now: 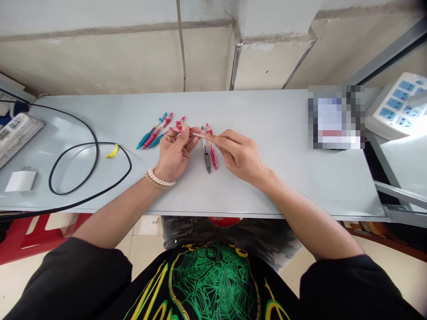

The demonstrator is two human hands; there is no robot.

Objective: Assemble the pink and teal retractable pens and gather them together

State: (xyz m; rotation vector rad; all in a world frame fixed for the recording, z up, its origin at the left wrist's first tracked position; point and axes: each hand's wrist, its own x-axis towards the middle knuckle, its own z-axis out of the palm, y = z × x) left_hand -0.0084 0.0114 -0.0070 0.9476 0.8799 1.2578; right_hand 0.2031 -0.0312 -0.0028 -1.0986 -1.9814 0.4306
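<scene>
My left hand point(178, 149) is closed around a slim pen point(193, 133), its red end poking out on the left above the thumb. The pen's pale, clear-looking part runs right to my right hand point(238, 153), whose fingertips pinch that end. Whether the pen is in one piece I cannot tell. Just below the pen, between my hands, lie a grey-black pen point(206, 158) and a pink-red pen point(212, 155) side by side. Beyond my left hand rest a blue pen point(148, 135), a pink pen point(155, 132) and another blue pen with a red top point(158, 139), the last partly hidden.
On the left of the table point(287, 182), a black cable point(93, 133) with a yellow tag point(112, 152) loops near a white adapter point(22, 181) and a power strip point(16, 129). A blurred rectangular object point(333, 120) lies at right, beside a white socket block point(398, 106).
</scene>
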